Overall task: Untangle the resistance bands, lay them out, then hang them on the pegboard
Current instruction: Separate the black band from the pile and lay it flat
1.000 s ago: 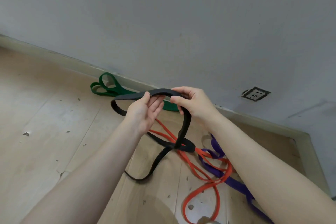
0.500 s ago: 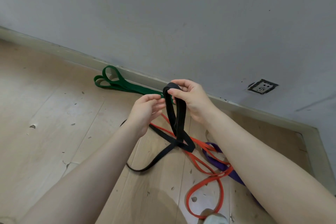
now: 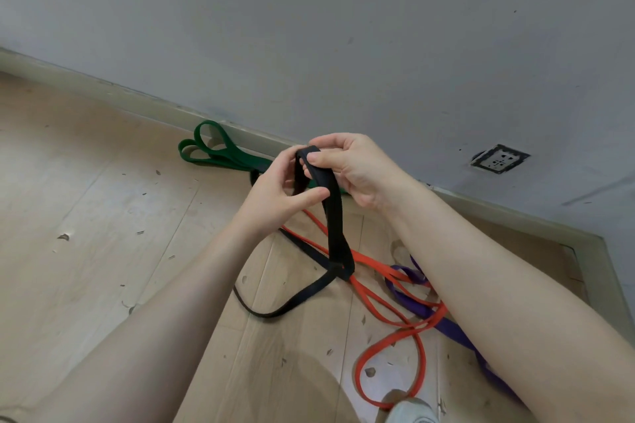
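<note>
Left hand (image 3: 275, 196): pinching black band (image 3: 335, 233).
Right hand (image 3: 354, 168): gripping its top fold.
Open floor (image 3: 86, 216): nine o'clock.
Baseboard (image 3: 137, 101): twelve, close.

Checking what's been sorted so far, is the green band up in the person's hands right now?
No, the green band lies on the floor by the baseboard, while both the left hand and right hand hold the black band.

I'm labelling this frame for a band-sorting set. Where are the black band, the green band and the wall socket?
black band (image 3: 335, 227): head view, on the flat strap hanging below the hands.
green band (image 3: 225, 151): head view, on the strap beside its loops, near the skirting.
wall socket (image 3: 500, 159): head view, on the socket's face.
</note>
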Demonstrator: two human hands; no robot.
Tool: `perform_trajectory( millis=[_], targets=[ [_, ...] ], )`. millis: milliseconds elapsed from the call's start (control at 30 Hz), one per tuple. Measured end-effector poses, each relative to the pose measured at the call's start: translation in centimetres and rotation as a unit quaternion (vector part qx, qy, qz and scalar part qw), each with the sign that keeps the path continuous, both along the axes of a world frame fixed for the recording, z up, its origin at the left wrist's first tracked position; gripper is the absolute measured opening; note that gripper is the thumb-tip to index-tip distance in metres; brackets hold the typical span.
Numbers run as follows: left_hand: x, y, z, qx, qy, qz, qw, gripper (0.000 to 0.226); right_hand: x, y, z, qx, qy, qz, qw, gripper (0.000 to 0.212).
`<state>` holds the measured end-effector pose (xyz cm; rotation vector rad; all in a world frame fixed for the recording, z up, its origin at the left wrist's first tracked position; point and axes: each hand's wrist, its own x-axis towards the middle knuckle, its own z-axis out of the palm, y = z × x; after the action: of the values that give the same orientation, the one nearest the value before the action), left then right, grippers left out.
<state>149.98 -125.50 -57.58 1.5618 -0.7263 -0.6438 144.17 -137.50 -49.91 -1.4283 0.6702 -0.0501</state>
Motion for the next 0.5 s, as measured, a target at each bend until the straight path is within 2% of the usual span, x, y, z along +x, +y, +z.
perform_trajectory(
  millis=[33, 100, 233, 333, 400, 467, 500],
  targets=[
    [-0.1, 0.0, 0.1, 0.0, 0.004, 0.011, 1.0, 0.061, 0.2, 0.1, -0.1, -0.012, 0.003, -0.011, 1.0, 0.017],
    [-0.2, 0.0, 0.3, -0.001, 0.012, 0.034, 0.999, 0.058, 0.6, 0.4, -0.3, -0.094, 0.025, -0.011, 0.995, 0.019],
    [-0.4, -0.4, 0.9, 0.002, -0.028, 0.124, 0.992, 0.032, 1.4, 0.9, -0.2, -0.198, 0.019, 0.0, 0.98, 0.019],
    [0.0, -0.5, 1.5, 0.009, -0.056, 0.151, 0.987, 0.029, 0.7, 0.6, -0.8, -0.36, -0.004, -0.032, 0.933, 0.017],
    [0.2, -0.6, 1.8, 0.007, -0.059, 0.183, 0.981, 0.029, -1.1, 0.8, -2.6, -0.345, -0.004, -0.043, 0.938, 0.018],
    [0.3, -0.7, 2.2, 0.0, -0.056, 0.219, 0.974, 0.029, -3.2, 1.8, -5.3, -0.26, 0.003, -0.014, 0.966, 0.014],
    [0.4, -0.7, 2.3, 0.001, -0.058, 0.231, 0.971, 0.031, -3.9, 2.5, -6.5, -0.228, 0.01, 0.017, 0.973, 0.022]
  ],
)
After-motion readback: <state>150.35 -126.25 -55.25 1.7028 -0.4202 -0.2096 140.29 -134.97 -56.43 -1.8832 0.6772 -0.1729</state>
